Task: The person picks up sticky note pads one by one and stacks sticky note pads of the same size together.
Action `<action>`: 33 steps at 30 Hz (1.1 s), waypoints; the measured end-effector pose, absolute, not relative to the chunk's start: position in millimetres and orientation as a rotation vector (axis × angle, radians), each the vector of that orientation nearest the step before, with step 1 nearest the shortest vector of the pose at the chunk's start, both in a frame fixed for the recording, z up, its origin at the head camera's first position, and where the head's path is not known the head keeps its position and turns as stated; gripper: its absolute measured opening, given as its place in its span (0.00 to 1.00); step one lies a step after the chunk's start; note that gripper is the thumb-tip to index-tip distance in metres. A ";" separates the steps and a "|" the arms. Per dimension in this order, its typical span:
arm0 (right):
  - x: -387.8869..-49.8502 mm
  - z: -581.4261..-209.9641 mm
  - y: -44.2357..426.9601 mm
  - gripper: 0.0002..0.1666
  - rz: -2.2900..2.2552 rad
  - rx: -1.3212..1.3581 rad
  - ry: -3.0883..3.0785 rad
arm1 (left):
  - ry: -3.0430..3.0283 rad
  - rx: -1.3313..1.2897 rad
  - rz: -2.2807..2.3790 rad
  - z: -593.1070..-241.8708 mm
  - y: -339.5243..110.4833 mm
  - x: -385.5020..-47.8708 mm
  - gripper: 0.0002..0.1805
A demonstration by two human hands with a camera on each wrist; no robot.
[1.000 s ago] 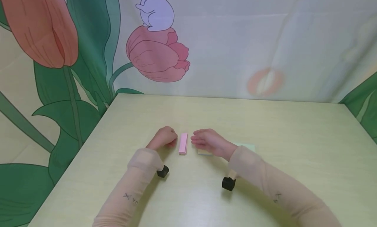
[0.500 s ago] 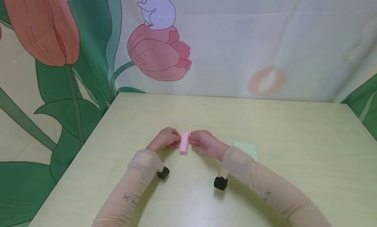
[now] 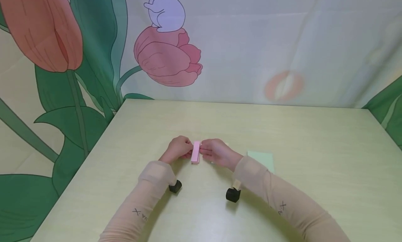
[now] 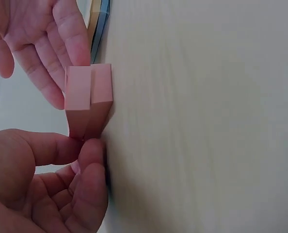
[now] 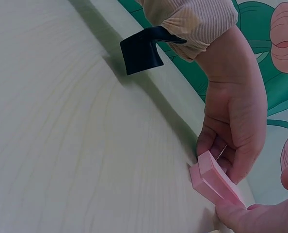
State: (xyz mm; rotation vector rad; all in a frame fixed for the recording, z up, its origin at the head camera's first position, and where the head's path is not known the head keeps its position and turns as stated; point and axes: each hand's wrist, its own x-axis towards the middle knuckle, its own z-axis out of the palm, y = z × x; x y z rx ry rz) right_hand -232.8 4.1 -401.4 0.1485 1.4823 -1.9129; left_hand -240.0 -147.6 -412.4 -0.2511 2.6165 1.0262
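Note:
Two pink paper blocks (image 3: 195, 152), which look like sticky note pads, lie stacked on the table between the hands, the upper one slightly offset in the left wrist view. My left hand (image 3: 179, 148) is at their left side. Its thumb and index fingertips come together against the pink blocks (image 4: 88, 92), the other fingers bent; whether they pinch an edge cannot be told. From the opposite side, my right hand (image 3: 220, 152) reaches in with fingers nearly straight. In the right wrist view its thumb (image 5: 233, 216) touches the pink blocks (image 5: 214, 179).
A pale green pad (image 3: 262, 160) lies partly under the right forearm. Beyond the right hand, a tan and blue stack (image 4: 99, 24) shows in the left wrist view. Black wrist cameras (image 3: 233, 195) hang below the cuffs. A printed cloth (image 3: 235, 53) stands behind the table (image 3: 282, 130).
My right hand has moved left to the pink blocks, uncovering more of the green pad. My left hand has edged right to meet them. The blocks stay in about the same place.

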 end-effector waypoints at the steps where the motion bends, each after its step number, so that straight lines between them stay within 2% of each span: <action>1: -232.5 -401.1 4.2 0.28 -1.913 0.147 1.483 | 2.619 -0.256 1.020 -412.5 -146.9 -240.2 0.07; 15: -233.2 -400.7 2.0 0.27 -1.870 0.150 1.551 | 2.620 -0.264 1.044 -416.2 -142.7 -242.9 0.08; 28: -237.4 -397.5 3.6 0.27 -1.856 0.161 1.589 | 2.759 -0.190 0.864 -409.8 -143.0 -242.4 0.09; 33: -241.2 -387.7 6.5 0.27 -1.760 0.060 1.807 | 2.880 -0.127 0.716 -399.3 -150.9 -234.7 0.09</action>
